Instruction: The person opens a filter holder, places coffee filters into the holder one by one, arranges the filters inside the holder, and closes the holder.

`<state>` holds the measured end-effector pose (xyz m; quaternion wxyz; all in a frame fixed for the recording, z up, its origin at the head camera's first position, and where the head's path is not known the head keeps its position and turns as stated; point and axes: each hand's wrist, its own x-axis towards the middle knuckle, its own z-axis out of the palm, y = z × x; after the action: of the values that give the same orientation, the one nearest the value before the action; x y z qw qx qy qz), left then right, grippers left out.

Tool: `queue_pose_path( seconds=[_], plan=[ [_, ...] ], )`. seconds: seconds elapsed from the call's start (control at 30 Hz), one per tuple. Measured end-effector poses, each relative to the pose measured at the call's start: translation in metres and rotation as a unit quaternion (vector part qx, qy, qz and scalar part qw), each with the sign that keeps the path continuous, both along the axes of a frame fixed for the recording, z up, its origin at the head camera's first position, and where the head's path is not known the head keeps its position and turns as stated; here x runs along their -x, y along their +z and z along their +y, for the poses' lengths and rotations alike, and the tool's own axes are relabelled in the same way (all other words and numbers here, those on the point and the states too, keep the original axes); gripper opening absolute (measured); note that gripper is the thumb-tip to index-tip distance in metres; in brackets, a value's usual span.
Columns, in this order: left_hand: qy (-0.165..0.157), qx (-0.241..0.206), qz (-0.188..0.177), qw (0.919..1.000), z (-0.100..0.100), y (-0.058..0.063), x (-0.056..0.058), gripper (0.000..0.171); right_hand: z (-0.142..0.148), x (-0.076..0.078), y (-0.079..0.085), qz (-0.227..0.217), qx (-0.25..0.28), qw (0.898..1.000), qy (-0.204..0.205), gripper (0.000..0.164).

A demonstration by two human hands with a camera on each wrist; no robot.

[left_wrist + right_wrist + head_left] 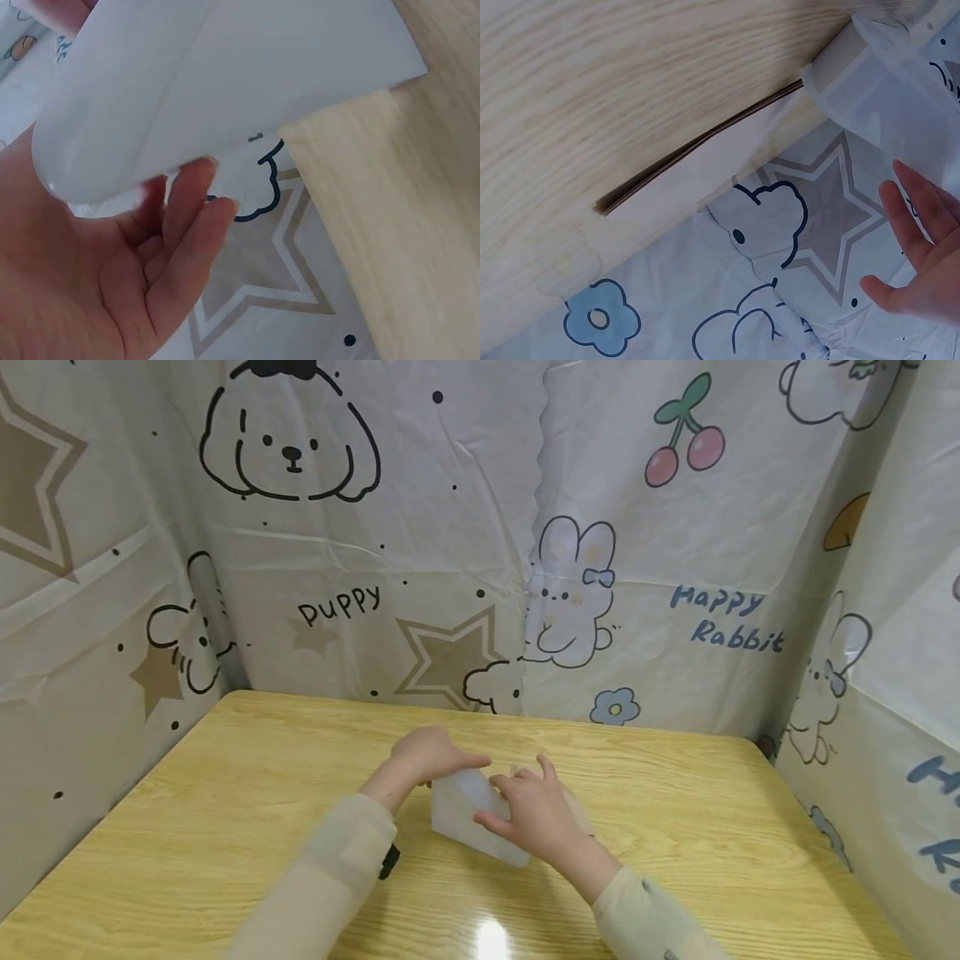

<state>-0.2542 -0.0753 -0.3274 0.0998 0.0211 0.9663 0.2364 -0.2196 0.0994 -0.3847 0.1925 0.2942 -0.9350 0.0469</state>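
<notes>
A translucent white plastic holder (468, 837) with slanted edges stands on the table between my hands. My left hand (431, 754) holds it at its upper left, thumb stretched along the top. In the left wrist view, curled fingers (191, 214) meet the lower edge of the white panel (247, 60); the thumb is partly hidden. My right hand (540, 814) is at the holder's right side, fingers spread, thumb overlapping the front. The right wrist view shows its fingers (911, 221) extended near the holder (889, 94). A thin pale stack with brown edges (705, 169) lies beside it.
The wood-grain table (262, 827) runs back to a hanging cloth (420, 552) printed with cartoon animals and stars. More printed cloth (900, 693) hangs along the right side, and a similar sheet (90, 635) along the left. A small black object (390, 862) shows under the left sleeve.
</notes>
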Motion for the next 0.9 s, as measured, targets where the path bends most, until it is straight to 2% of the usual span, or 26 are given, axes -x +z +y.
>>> queue_pose_path(
  seconds=[0.1,0.2,0.27,0.4,0.57,0.7,0.8,0.9],
  plan=[
    [-0.023,-0.054,-0.006,0.9983,-0.01,-0.008,0.004,0.058,-0.001,0.0,-0.001,0.002,-0.002,1.0,0.002,0.046],
    [-0.059,-0.119,-0.025,0.9909,-0.023,-0.013,0.008,0.056,-0.001,0.0,0.0,0.002,-0.005,1.0,0.002,0.045],
    [-0.087,-0.165,-0.042,0.9816,-0.033,-0.017,0.011,0.054,-0.001,0.001,0.0,0.003,-0.007,1.0,0.0,0.044],
    [-0.149,-0.239,-0.073,0.9568,-0.053,-0.024,0.014,0.049,-0.001,0.001,0.0,-0.003,-0.007,1.0,-0.004,0.044],
    [-0.218,-0.283,-0.082,0.9303,-0.069,-0.036,0.016,0.033,0.0,0.001,0.0,-0.014,-0.001,1.0,-0.009,0.043],
    [-0.248,-0.277,-0.057,0.9265,-0.069,-0.045,0.016,0.035,0.0,0.001,0.001,-0.013,-0.001,1.0,-0.009,0.043],
    [-0.242,-0.279,-0.035,0.9285,-0.064,-0.049,0.016,0.035,0.0,0.001,0.002,-0.017,0.0,1.0,-0.009,0.043],
    [-0.242,-0.288,-0.025,0.9261,-0.06,-0.051,0.016,0.031,0.0,0.0,0.003,-0.03,0.001,0.999,-0.015,0.042]
  ],
)
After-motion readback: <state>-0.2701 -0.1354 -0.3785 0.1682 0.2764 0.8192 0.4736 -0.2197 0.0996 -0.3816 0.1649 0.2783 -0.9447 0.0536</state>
